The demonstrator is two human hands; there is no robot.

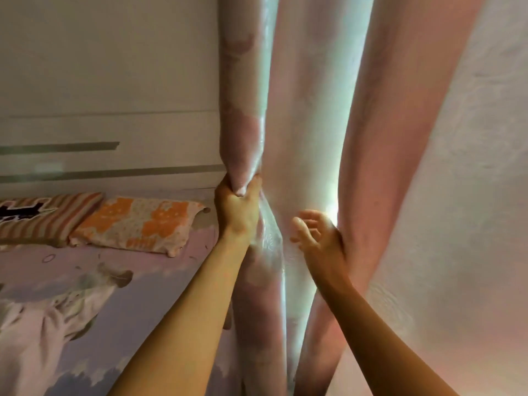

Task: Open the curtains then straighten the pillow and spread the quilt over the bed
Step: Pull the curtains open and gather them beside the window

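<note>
Both forearms reached up from the bed, where my left hand [238,208] clenched a bunched fold of the curtains [308,115] to drag it aside, while my right hand [317,234], fingers loosely spread, pressed the next fold.

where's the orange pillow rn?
Head view, left side: the orange pillow lies at the head of the bed, right of a striped pillow, just left of the left hand gripping the curtain.

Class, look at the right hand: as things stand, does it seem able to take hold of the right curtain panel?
Probably yes: the right hand hangs open against the right curtain panel, with nothing between them.
</note>
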